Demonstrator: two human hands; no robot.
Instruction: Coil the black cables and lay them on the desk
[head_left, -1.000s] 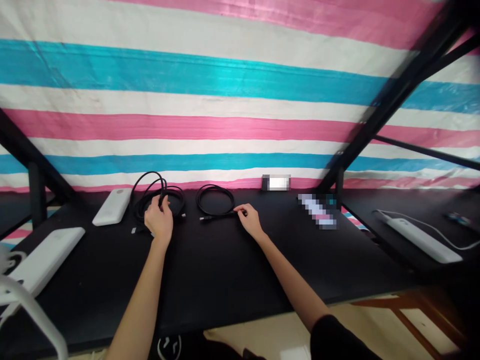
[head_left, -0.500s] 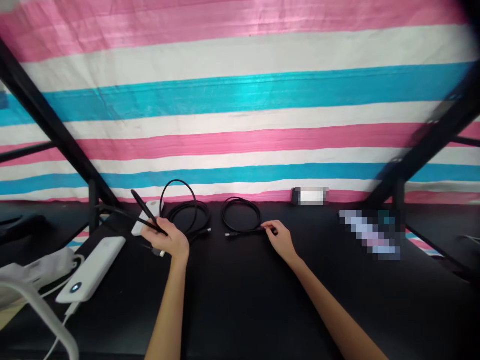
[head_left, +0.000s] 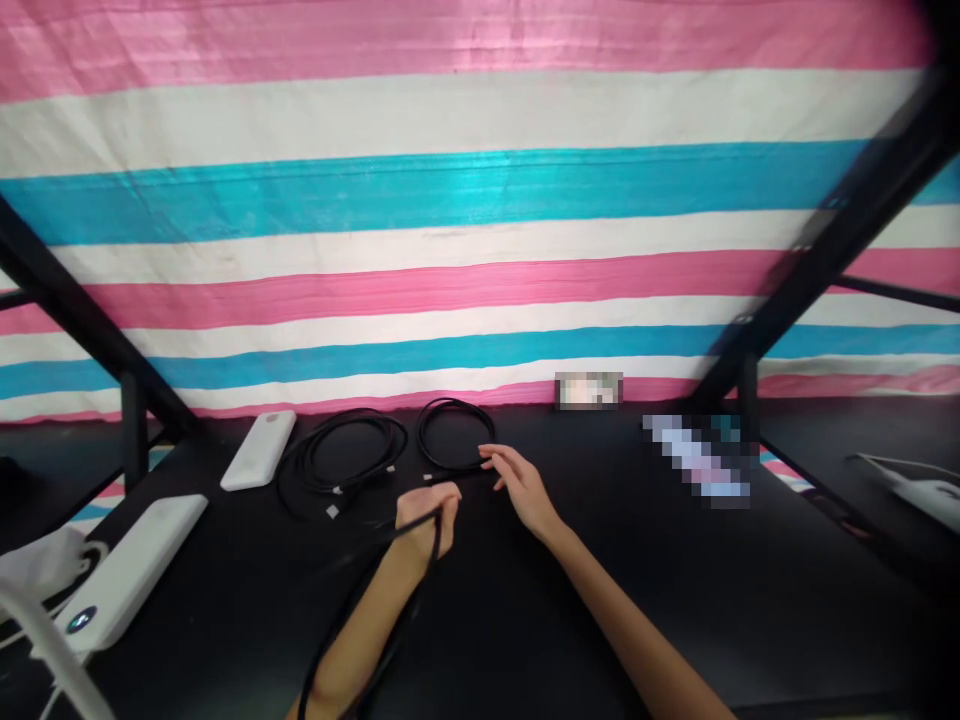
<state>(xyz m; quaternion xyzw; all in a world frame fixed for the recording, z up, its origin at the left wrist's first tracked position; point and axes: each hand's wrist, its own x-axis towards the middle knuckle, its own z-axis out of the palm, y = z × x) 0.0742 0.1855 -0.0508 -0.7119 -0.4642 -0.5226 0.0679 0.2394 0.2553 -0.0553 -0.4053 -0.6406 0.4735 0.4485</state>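
Observation:
My left hand (head_left: 427,515) is closed around a black cable (head_left: 412,525), blurred by motion, whose strands hang down along my forearm. Just to its right, my right hand (head_left: 521,490) is open, fingers loosely stretched, with the fingertips at the edge of a small coiled black cable (head_left: 422,440). Whether they touch that coil I cannot tell. A larger coil of black cable (head_left: 349,410) lies to the left on the black table, its light-coloured plugs showing near the front.
Two white power banks, a smaller one (head_left: 259,450) and a larger one (head_left: 139,570), lie at the left. A white curved tube (head_left: 56,650) crosses the lower left corner. Pixelated items lie at the back and right. Black frame bars (head_left: 825,250) slope before a striped sheet (head_left: 450,240).
My left hand has moved right and nearer, carrying the black cable away from the smaller power bank and larger coil. My right hand's fingers have opened from the small coil. The view has shifted right.

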